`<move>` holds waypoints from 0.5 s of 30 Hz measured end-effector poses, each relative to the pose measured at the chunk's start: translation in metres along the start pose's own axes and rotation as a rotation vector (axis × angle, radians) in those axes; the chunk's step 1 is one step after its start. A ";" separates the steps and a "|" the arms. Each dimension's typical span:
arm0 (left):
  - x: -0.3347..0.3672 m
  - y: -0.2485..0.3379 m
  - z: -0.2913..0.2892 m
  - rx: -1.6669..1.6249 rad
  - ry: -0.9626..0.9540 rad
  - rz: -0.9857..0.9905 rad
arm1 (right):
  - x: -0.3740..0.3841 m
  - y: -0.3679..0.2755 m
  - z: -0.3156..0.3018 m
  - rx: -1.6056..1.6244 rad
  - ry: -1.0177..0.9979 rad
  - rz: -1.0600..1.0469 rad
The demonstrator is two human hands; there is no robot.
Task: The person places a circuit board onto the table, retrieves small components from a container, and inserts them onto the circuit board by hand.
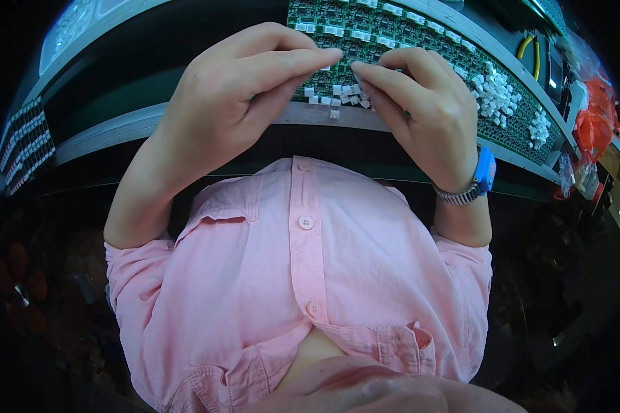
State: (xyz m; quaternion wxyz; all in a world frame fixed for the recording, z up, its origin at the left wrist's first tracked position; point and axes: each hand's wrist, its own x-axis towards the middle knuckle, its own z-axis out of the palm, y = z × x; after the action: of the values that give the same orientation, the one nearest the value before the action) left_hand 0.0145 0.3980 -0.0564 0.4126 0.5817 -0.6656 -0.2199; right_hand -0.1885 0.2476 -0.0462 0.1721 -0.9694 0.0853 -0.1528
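Observation:
Both my hands are held over a green panel of circuit boards point(375, 51), which carries rows of small white connectors. My left hand point(244, 86) has its fingers drawn together in a pinch, the index fingertip pointing right above the board. Facing it, a small gap away, my right hand point(427, 103) is also pinched, thumb toward index finger. Whatever lies between the fingertips of either hand is hidden or too small to make out. Below the fingertips, loose white connectors point(351, 95) lie scattered along the panel's near edge, some close to my right thumb.
Two more heaps of white connectors, one larger point(494, 96) and one smaller point(539, 129), lie on the panel's right part. A metal rail point(117, 131) runs along the near side. Yellow-handled pliers point(523, 48) and a red plastic bag point(596, 124) are at right; another board panel point(27, 148) is far left.

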 end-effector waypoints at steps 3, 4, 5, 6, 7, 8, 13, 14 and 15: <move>0.012 0.001 0.010 0.093 0.030 0.123 | -0.004 0.002 0.009 0.024 0.107 0.005; 0.015 0.000 0.013 0.094 0.025 0.124 | -0.004 0.004 0.011 0.098 0.129 0.036; 0.017 -0.002 0.016 0.174 0.039 0.144 | -0.005 0.004 0.012 0.172 0.151 0.067; 0.018 -0.003 0.018 0.254 0.054 0.165 | -0.007 0.004 0.012 0.173 0.154 0.069; 0.017 -0.003 0.020 0.256 0.051 0.166 | -0.008 0.003 0.012 0.262 0.168 0.141; 0.014 -0.004 0.021 0.336 0.043 0.127 | -0.009 0.002 0.013 0.351 0.180 0.212; 0.020 0.000 0.012 0.507 0.031 0.162 | -0.014 0.006 0.016 0.398 0.175 0.218; 0.019 0.000 0.013 0.502 0.037 0.153 | -0.014 0.007 0.015 0.416 0.161 0.213; 0.019 0.001 0.013 0.500 0.043 0.140 | -0.014 0.007 0.013 0.419 0.162 0.213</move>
State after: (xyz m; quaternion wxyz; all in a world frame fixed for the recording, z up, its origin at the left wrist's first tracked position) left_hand 0.0037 0.3777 -0.0581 0.2844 0.6225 -0.7291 -0.0070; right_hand -0.1979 0.2484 -0.0640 0.3772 -0.8826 0.1668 -0.2256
